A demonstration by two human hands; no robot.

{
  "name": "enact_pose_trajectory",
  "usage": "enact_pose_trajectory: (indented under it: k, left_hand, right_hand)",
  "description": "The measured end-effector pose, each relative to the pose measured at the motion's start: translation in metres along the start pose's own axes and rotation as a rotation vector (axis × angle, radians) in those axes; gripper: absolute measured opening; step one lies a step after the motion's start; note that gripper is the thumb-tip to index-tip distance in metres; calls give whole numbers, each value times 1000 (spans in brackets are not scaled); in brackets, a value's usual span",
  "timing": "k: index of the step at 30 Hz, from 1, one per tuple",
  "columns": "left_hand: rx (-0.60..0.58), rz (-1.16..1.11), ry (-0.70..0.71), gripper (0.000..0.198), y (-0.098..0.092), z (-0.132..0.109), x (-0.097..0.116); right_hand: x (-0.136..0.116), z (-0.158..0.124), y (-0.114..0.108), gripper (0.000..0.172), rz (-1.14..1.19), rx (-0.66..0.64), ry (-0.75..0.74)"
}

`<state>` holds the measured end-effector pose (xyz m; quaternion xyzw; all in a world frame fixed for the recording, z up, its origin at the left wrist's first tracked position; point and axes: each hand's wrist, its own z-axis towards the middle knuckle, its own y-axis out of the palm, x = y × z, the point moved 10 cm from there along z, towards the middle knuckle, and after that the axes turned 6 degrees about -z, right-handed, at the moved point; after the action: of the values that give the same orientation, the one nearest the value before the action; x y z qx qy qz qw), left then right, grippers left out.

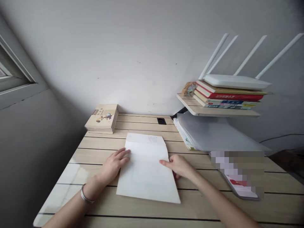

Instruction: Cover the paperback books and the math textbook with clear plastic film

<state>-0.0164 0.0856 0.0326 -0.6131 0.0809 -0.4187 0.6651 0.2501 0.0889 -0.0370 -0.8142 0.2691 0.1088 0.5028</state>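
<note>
A white, mostly blank booklet or folded sheet (147,177) lies on the desk in front of me, with a faint crease across it and small faint print near its far edge. My left hand (115,163) rests at its left edge, fingers stretched out and the fingertips on the paper. A silver bangle (85,193) circles that wrist. At the right edge, my right hand (177,165) grips the paper, thumb on top and the other fingers curled beneath, partly hidden. Whether it is a single sheet or several pages, I cannot tell.
A stack of illustrated books (102,118) sits at the back left. On the right, a raised shelf (213,111) carries books (232,96) and a white router (237,81). Papers (201,133) lie under it, near a partly blurred flat object (244,191).
</note>
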Motion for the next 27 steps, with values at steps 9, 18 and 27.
enact_pose_trajectory:
  k: [9, 18, 27]
  left_hand:
    - [78, -234, -119, 30, -2, -5, -20]
    - [468, -928, -528, 14, -6, -20, -62]
    - [416, -1375, -1005, 29, 8, -53, -48]
  right_hand:
    - [-4, -6, 9, 46, 65, 64, -19]
    - [-7, 0, 0, 48, 47, 78, -46]
    - [-12, -3, -8, 49, -56, 160, -87]
